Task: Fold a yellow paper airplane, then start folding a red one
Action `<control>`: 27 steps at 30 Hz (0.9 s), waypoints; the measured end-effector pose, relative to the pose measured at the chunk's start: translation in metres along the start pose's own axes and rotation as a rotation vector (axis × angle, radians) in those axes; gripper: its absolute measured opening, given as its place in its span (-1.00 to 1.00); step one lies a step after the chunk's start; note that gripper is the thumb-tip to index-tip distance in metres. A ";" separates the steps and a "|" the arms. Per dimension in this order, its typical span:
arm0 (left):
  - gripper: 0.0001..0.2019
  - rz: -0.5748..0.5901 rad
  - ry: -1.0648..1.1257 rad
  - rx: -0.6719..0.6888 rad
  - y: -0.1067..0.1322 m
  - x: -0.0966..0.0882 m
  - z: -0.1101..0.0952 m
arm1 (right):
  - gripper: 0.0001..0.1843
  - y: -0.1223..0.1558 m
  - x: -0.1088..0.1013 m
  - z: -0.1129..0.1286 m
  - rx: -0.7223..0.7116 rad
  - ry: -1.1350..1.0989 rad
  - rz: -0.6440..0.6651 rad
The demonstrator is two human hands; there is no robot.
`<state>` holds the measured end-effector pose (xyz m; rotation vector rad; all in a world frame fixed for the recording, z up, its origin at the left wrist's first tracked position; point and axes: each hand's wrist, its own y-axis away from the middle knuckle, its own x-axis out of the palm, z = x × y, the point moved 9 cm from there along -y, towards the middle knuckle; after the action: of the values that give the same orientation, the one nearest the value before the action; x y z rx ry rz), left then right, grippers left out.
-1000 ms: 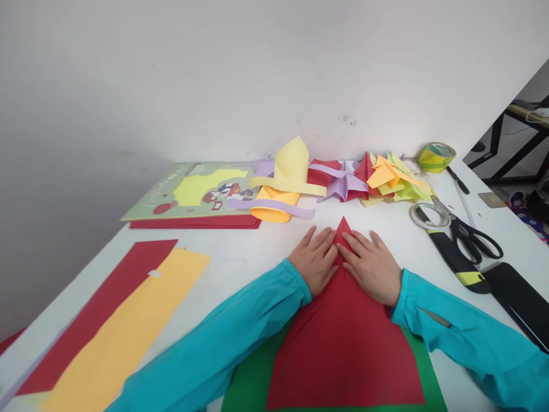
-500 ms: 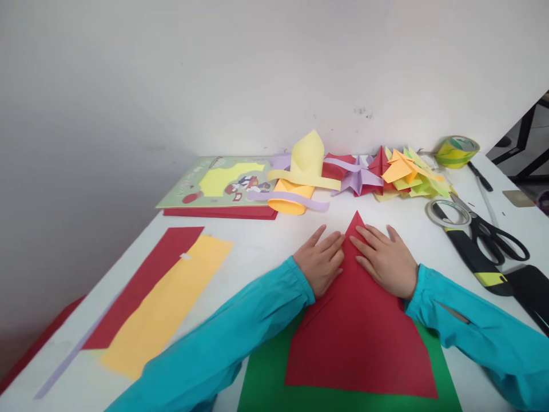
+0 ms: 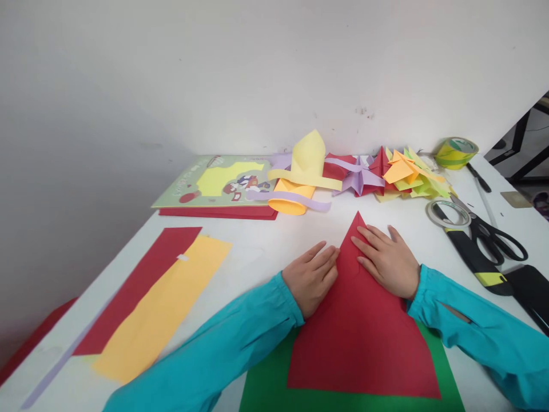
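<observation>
A red paper sheet (image 3: 364,343), folded to a point at its far end, lies on a green sheet (image 3: 266,389) on the white table (image 3: 266,240). My left hand (image 3: 311,277) rests flat on the sheet's left folded edge, fingers stretched out. My right hand (image 3: 388,260) lies flat on the right flap near the tip, fingers spread. Both arms wear teal sleeves. Neither hand holds anything.
Red and yellow paper strips (image 3: 158,292) lie at the left. A picture book (image 3: 214,183) sits on red sheets at the back. Folded paper shapes (image 3: 364,171) line the wall. A tape roll (image 3: 457,151), scissors (image 3: 489,234), a clear tape ring (image 3: 448,213) and a dark phone (image 3: 532,292) are at the right.
My left hand has slid back toward me along the left fold, away from the tip. My right hand stays near the tip. The camera view shifted slightly.
</observation>
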<state>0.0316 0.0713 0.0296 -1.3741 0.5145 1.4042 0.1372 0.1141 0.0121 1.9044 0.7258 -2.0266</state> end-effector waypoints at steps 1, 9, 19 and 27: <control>-0.71 -0.004 -0.007 0.002 0.001 0.000 -0.001 | -0.54 0.000 0.000 0.000 -0.001 -0.001 0.000; -0.78 -0.150 0.160 -0.098 0.007 -0.006 0.009 | -0.55 0.000 -0.002 0.002 -0.010 -0.017 -0.014; -0.24 0.365 0.489 -0.834 -0.009 0.054 0.058 | -0.42 -0.001 -0.007 -0.017 0.130 -0.212 -0.137; -0.37 0.347 0.903 -0.843 -0.022 0.070 0.067 | -0.42 -0.007 -0.002 -0.052 0.364 -0.662 -0.204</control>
<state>0.0358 0.1628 -0.0097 -2.7473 0.8004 1.2438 0.1784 0.1474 0.0151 1.1808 0.4027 -2.8438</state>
